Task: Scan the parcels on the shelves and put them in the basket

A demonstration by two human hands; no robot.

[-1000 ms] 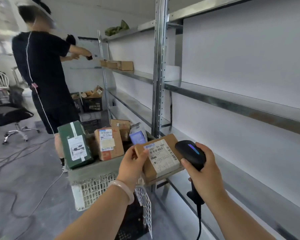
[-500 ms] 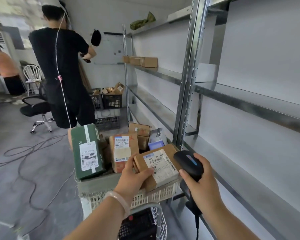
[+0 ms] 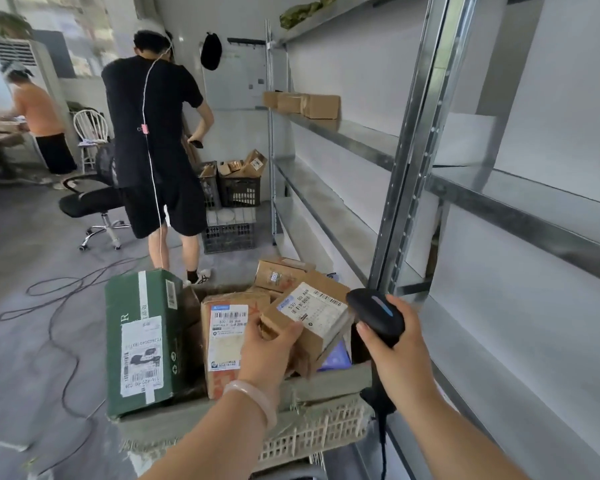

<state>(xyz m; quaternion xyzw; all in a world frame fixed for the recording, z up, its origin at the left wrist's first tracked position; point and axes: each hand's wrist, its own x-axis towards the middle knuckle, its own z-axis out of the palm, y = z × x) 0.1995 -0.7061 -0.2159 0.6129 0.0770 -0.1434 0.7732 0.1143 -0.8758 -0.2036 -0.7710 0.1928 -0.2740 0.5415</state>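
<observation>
Now the left hand has brought its parcel down from beside the shelf post to just above the middle of the basket. The parcel is tilted with its label up, and thumb and fingers pinch its near corner. The right hand, over the basket's right rim, stays curled round the handle of the scanner, whose head sits just beside the parcel's right edge. I judge the scan done and the drop-in under way, with the release still to come. Counting from the basket's left side: one green box stands upright against the left wall. One brown labelled parcel stands at the middle, and the one held parcel hangs over the middle-right. One purple packet lies under it at the right. At the far side is at least one more brown parcel, perhaps two; I cannot tell. Well beyond the basket, three brown boxes remain on a far shelf.
</observation>
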